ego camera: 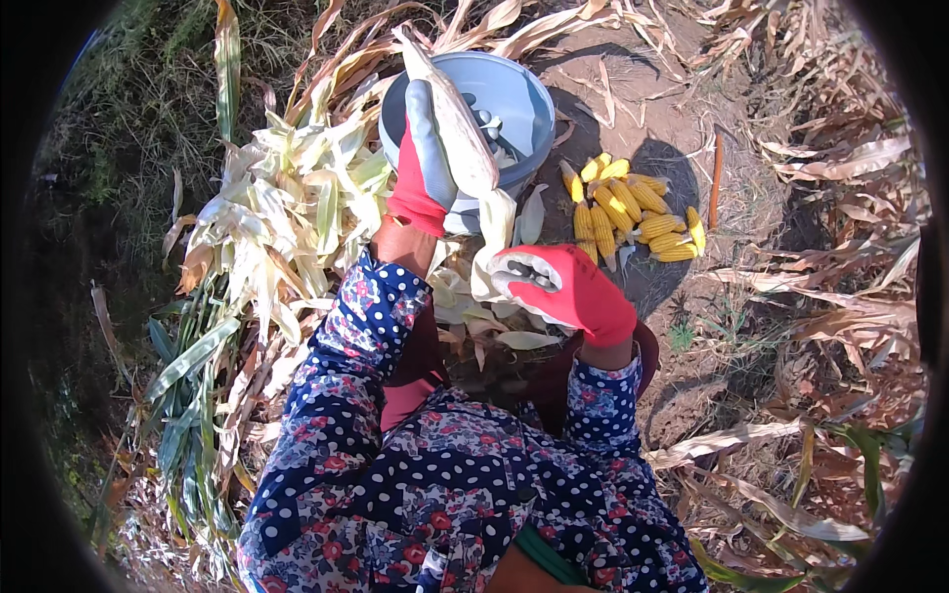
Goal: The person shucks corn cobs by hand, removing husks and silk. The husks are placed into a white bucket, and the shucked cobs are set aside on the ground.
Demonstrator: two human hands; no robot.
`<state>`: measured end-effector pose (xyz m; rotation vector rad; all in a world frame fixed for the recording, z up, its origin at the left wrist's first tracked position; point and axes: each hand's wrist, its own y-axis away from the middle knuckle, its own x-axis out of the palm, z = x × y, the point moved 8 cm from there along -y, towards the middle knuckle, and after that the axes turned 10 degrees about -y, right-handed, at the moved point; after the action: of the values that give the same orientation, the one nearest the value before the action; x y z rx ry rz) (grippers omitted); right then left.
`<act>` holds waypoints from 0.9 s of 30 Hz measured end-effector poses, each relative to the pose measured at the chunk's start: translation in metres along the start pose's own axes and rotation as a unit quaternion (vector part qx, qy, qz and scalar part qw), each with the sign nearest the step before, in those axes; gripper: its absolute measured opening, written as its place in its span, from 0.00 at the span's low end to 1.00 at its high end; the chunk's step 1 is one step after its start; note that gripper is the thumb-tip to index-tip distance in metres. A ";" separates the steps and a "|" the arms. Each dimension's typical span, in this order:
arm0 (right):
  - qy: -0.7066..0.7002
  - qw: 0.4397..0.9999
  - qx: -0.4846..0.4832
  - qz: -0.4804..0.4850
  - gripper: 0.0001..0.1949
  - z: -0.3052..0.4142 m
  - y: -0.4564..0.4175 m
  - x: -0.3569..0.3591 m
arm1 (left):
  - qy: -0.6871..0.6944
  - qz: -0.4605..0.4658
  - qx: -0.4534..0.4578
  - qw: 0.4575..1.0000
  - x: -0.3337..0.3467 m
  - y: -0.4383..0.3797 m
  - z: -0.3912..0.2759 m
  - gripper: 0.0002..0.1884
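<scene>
My left hand (425, 152), in a red glove with a grey-blue coated palm, grips an ear of corn in its pale husk (461, 137), tip pointing up and away over a blue-grey plastic bucket (535, 159). From the ear's near end a pale strip of husk (498, 222) hangs toward me. My right hand (567, 289), in a red glove with a whitish palm, is curled around the lower end of that strip. Small rounded dark and light things lie inside the bucket; what they are I cannot tell. Husked yellow corn cobs (619, 204) lie piled on the ground right of the bucket.
A heap of pale, stripped husks (274, 215) lies left of the bucket. Green leaves and stalks (189, 393) are nearer me on that side. Dry corn leaves (838, 311) cover the ground at right. A thin reddish-brown stick (715, 178) lies beyond the cobs.
</scene>
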<state>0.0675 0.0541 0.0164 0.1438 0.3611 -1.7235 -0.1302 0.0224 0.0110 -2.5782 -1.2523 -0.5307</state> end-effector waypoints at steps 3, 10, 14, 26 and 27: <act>-0.083 0.968 0.078 -0.222 0.19 -0.033 0.003 -0.048 | -0.042 -0.006 0.009 0.999 0.003 0.007 -0.001 0.34; -0.178 0.941 0.021 -0.286 0.25 -0.026 -0.002 -0.047 | -0.173 -0.011 0.041 0.984 0.023 0.032 0.027 0.29; -0.130 0.951 0.066 -0.271 0.28 -0.036 -0.009 -0.021 | -0.304 -0.026 0.135 0.943 0.037 0.053 0.024 0.16; -0.367 0.887 0.112 -0.259 0.24 -0.045 -0.014 -0.016 | -0.242 -0.018 0.157 0.957 0.032 0.050 0.003 0.14; -0.387 0.878 0.105 -0.262 0.23 -0.048 -0.011 -0.018 | -0.248 -0.006 0.161 0.955 0.031 0.048 0.003 0.14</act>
<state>0.0553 0.0879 -0.0221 -0.5314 -0.4272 -2.1833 -0.0738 0.0164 0.0191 -2.4903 -1.3565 0.3263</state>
